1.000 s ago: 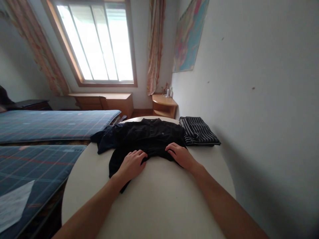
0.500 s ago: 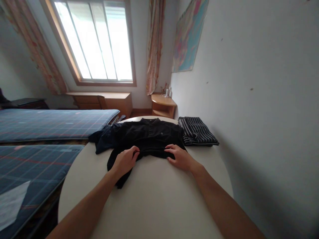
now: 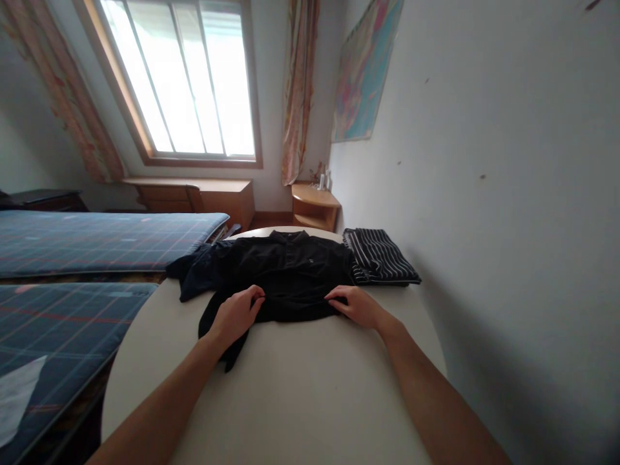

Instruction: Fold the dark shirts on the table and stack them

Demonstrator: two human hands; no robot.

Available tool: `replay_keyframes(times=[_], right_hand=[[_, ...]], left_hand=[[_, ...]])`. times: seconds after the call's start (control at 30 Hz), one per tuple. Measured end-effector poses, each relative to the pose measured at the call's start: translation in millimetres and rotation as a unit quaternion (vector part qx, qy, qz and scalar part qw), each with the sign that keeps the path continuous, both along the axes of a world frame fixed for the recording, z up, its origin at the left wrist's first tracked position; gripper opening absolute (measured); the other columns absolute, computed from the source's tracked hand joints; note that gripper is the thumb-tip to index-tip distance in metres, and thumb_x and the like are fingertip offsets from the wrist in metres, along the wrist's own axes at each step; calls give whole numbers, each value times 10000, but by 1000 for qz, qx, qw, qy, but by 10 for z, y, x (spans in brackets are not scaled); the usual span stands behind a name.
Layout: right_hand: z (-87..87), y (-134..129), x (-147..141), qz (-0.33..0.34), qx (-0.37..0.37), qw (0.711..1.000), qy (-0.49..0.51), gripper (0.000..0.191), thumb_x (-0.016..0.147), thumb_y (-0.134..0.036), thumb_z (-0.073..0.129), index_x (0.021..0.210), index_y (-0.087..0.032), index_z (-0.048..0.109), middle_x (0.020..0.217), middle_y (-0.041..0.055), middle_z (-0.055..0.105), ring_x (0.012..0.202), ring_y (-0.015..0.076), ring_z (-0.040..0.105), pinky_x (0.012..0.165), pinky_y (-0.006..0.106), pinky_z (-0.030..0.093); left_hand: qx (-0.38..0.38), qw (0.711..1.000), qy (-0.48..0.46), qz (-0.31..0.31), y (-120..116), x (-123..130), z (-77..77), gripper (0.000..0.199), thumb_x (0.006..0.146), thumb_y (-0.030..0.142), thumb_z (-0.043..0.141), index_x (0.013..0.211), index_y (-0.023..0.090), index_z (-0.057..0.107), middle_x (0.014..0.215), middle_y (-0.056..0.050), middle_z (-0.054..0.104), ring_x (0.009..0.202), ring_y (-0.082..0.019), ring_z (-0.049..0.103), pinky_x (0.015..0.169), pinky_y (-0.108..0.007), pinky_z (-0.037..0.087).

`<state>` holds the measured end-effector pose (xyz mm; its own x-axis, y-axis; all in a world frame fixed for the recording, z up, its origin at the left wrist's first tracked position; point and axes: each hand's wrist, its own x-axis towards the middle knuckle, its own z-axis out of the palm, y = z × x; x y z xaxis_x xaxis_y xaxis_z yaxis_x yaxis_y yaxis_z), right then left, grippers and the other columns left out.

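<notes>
A black collared shirt [image 3: 290,258] lies on the round white table [image 3: 300,387], its collar toward the window and its lower edge toward me. My left hand [image 3: 238,313] is closed in a pinch on the near left part of the shirt. At the near right edge my right hand [image 3: 356,305] pinches the cloth between thumb and fingers. A sleeve-like black end hangs out from under my left hand toward me. Dark navy cloth [image 3: 198,274] lies against the shirt's left side.
A folded black-and-white striped garment [image 3: 380,255] sits at the table's right, close to the wall. On the left are plaid mattresses [image 3: 97,242], with a white paper [image 3: 22,397] on the nearer one. A small corner shelf [image 3: 314,200] and a desk [image 3: 232,194] stand beyond.
The shirt's near edge has come toward me and lies straighter between my hands. My hands have spread slightly apart, the right one to the right. The view has shifted a little.
</notes>
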<state>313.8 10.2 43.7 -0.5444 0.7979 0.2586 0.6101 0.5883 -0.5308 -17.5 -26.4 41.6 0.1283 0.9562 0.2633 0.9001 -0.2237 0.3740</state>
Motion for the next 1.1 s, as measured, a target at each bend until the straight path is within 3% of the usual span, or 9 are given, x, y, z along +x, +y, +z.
replay_keyframes(times=[0.13, 0.23, 0.4, 0.6, 0.7, 0.77, 0.87, 1.0, 1.1], right_hand=[[-27, 38, 25, -34, 17, 999, -20, 176, 928, -278, 590, 997, -220, 742, 1024, 56, 740, 948, 209, 678, 877, 340, 505], [-40, 50, 17, -48, 32, 998, -31, 180, 948, -284, 565, 960, -201, 724, 999, 67, 720, 921, 203, 665, 848, 323, 495], [-38, 31, 0, -54, 31, 998, -30, 197, 956, -312, 557, 932, -195, 714, 962, 65, 706, 866, 190, 659, 814, 309, 492], [23, -6, 2, -13, 54, 998, 6, 113, 895, -271, 627, 890, -208, 719, 1025, 65, 693, 982, 197, 637, 925, 337, 482], [82, -46, -7, -14, 77, 996, 32, 92, 867, -278, 653, 829, -211, 702, 1093, 72, 674, 1038, 205, 618, 965, 361, 470], [103, -73, -16, 1, 63, 998, 32, 88, 834, -289, 693, 794, -211, 694, 1090, 66, 675, 1025, 204, 627, 951, 357, 480], [84, -88, -25, 35, 13, 999, 11, 71, 763, -271, 753, 788, -214, 717, 1072, 55, 685, 984, 200, 650, 921, 337, 501], [21, -70, -11, 39, -13, 999, -12, 204, 716, -254, 772, 919, -232, 767, 1150, 63, 678, 1057, 224, 643, 982, 351, 486], [15, -59, 21, 35, -35, 999, -20, 318, 691, -196, 756, 1006, -237, 767, 1240, 72, 649, 1134, 240, 617, 1033, 369, 461]], left_hand=[[68, 990, 31, -121, -7, 31, -1, 162, 883, 128, 497, 961, 235, 589, 1036, -25, 665, 974, -195, 616, 854, -310, 458], [62, 981, 66, -172, -49, 92, 8, 201, 880, 154, 528, 1029, 246, 628, 1059, -21, 675, 1004, -206, 610, 915, -343, 448], [26, 979, 96, -177, -98, 132, 5, 368, 831, 375, 698, 1174, 254, 639, 1148, -34, 680, 1059, -254, 613, 926, -400, 459], [44, 976, 73, -200, -40, 64, 11, 172, 889, 226, 584, 1020, 241, 695, 1049, -29, 718, 1002, -213, 625, 902, -359, 470], [88, 975, 51, -198, -55, 68, 59, 179, 891, 193, 530, 958, 228, 692, 991, -40, 714, 948, -203, 621, 894, -352, 471], [95, 972, 42, -211, -85, 89, 92, 184, 882, 191, 533, 973, 229, 688, 983, -39, 708, 936, -200, 616, 904, -351, 469], [46, 964, 56, -256, -124, 123, 108, 162, 877, 229, 581, 986, 256, 698, 1000, -26, 701, 947, -195, 618, 908, -335, 469], [7, 962, 78, -262, -123, 133, 75, 179, 850, 301, 674, 1026, 278, 697, 1061, -21, 674, 997, -206, 609, 902, -323, 469], [11, 966, 92, -241, -102, 119, 55, 151, 858, 254, 665, 1007, 271, 685, 1077, -15, 665, 1005, -205, 604, 901, -323, 462]])
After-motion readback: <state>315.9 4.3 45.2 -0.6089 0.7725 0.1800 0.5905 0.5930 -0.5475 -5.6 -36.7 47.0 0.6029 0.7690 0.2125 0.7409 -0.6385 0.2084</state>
